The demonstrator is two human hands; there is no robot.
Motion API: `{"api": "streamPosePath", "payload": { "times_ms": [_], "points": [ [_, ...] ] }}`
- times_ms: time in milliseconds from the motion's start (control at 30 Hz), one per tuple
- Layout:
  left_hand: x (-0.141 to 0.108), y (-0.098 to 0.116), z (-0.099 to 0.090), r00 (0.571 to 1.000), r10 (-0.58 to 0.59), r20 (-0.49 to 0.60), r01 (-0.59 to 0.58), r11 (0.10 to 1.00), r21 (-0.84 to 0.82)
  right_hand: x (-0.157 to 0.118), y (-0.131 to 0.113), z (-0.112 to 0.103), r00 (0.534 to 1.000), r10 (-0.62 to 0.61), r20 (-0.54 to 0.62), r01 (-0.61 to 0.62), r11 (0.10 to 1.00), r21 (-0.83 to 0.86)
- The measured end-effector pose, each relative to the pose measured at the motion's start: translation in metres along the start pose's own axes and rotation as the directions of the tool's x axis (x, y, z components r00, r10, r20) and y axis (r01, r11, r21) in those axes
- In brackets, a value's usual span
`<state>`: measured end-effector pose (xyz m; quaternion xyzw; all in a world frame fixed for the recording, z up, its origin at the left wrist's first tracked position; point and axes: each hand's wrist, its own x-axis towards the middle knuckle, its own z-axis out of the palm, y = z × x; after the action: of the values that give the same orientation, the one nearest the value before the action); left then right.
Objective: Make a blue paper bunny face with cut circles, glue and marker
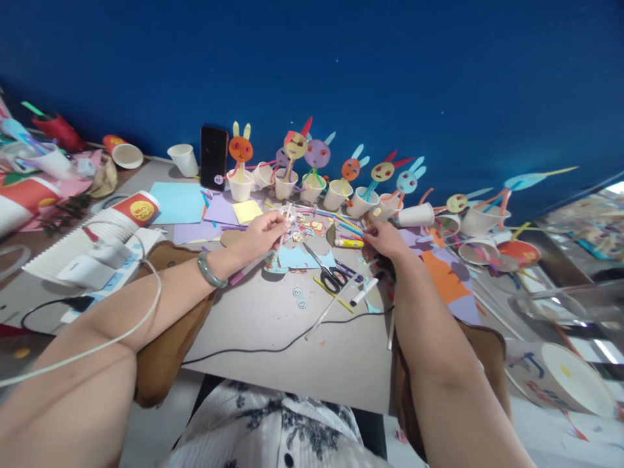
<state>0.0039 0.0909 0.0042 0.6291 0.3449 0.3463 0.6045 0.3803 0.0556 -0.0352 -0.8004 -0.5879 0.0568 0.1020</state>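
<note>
My left hand [267,232], a bangle on its wrist, is closed in a pinch on a thin pale purple strip [248,268] that slants down under the palm. My right hand [387,239] has its fingers curled down at the end of a blue stick [350,225]; whatever is between the fingertips is hidden. Just left of it lies a yellow marker [349,244]. Black-handled scissors [332,278] rest between the hands, partly over light blue paper [297,258]. Two small round blue cutouts with hearts [299,298] lie nearer me.
Paper cups with rabbit-faced figures [318,156] line the blue wall. A phone [213,158] leans there. Stacked cups [92,234], a power strip [110,279] and a white cable are at left. A black cable [287,350] crosses the table. Orange paper [444,276] lies right.
</note>
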Motion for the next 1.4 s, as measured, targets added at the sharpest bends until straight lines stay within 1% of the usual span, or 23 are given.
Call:
{"api": "streamPosePath", "payload": {
  "times_ms": [167, 367, 467, 667, 733, 800, 867, 900, 1000, 1067, 1267, 1400],
  "points": [
    [0.0, -0.002, 0.0, 1.0, -0.018, 0.024, 0.017, 1.0, 0.024, -0.001, 0.0, -0.003, 0.999, 0.024, 0.039, -0.025, 0.999, 0.031],
    [0.0, -0.003, -0.001, 0.997, -0.026, 0.077, 0.024, 0.999, 0.036, -0.002, 0.001, -0.002, 0.999, 0.044, -0.001, -0.044, 0.995, 0.091],
    [0.0, -0.003, -0.001, 0.996, -0.033, 0.087, 0.031, 0.999, 0.034, -0.002, -0.001, -0.002, 0.998, 0.054, -0.01, -0.053, 0.992, 0.117],
    [-0.002, 0.001, -0.002, 0.995, -0.047, 0.083, 0.044, 0.998, 0.04, -0.006, -0.009, -0.014, 0.996, 0.078, -0.031, -0.072, 0.984, 0.165],
    [-0.003, 0.002, -0.002, 0.994, -0.06, 0.086, 0.058, 0.998, 0.028, -0.009, -0.013, -0.019, 0.997, 0.073, -0.021, -0.067, 0.978, 0.197],
    [-0.004, 0.002, -0.002, 0.994, -0.063, 0.089, 0.062, 0.998, 0.015, -0.013, -0.017, -0.023, 0.998, 0.057, 0.012, -0.058, 0.966, 0.25],
    [-0.004, 0.002, -0.002, 0.994, -0.062, 0.086, 0.061, 0.998, 0.012, -0.015, -0.021, -0.026, 0.997, 0.038, 0.065, -0.059, 0.933, 0.356],
    [-0.004, 0.002, -0.002, 0.995, -0.062, 0.079, 0.061, 0.998, 0.014, -0.016, -0.023, -0.026, 0.995, 0.03, 0.092, -0.066, 0.902, 0.427],
    [-0.005, 0.003, -0.001, 0.995, -0.076, 0.065, 0.074, 0.997, 0.028, -0.018, -0.027, -0.027, 0.988, 0.028, 0.154, -0.121, 0.757, 0.642],
    [-0.005, 0.004, -0.001, 0.994, -0.084, 0.064, 0.082, 0.996, 0.036, -0.019, -0.028, -0.028, 0.983, 0.022, 0.18, -0.15, 0.662, 0.734],
    [-0.003, 0.003, -0.001, 0.996, -0.068, 0.057, 0.066, 0.997, 0.034, -0.02, -0.027, -0.03, 0.978, -0.017, 0.207, -0.17, 0.507, 0.845],
    [-0.001, 0.001, -0.001, 0.997, -0.061, 0.057, 0.059, 0.998, 0.038, -0.024, -0.029, -0.035, 0.977, -0.029, 0.209, -0.173, 0.458, 0.872]
  ]
}}
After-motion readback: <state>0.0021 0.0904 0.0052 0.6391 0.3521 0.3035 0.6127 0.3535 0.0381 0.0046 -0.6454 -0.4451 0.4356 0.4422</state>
